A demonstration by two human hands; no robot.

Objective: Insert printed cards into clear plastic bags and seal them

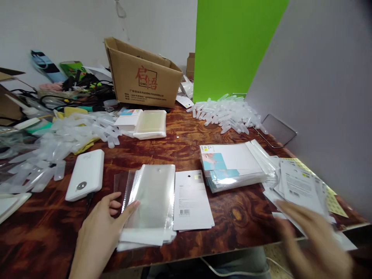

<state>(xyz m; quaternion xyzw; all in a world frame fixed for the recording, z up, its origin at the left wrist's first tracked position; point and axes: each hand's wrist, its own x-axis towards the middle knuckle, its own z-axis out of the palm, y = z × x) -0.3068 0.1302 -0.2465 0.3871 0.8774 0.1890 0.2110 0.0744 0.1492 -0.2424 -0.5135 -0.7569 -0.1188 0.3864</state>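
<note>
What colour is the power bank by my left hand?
The power bank is white, with a round grey button; head view.

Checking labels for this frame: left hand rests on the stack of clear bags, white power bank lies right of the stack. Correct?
One error. The left hand does rest on the stack of clear bags, but the white power bank lies left of the stack, not right. The head view shows it.

Bag stack left of card, packet pile right (cardboard box behind), all on table
</note>
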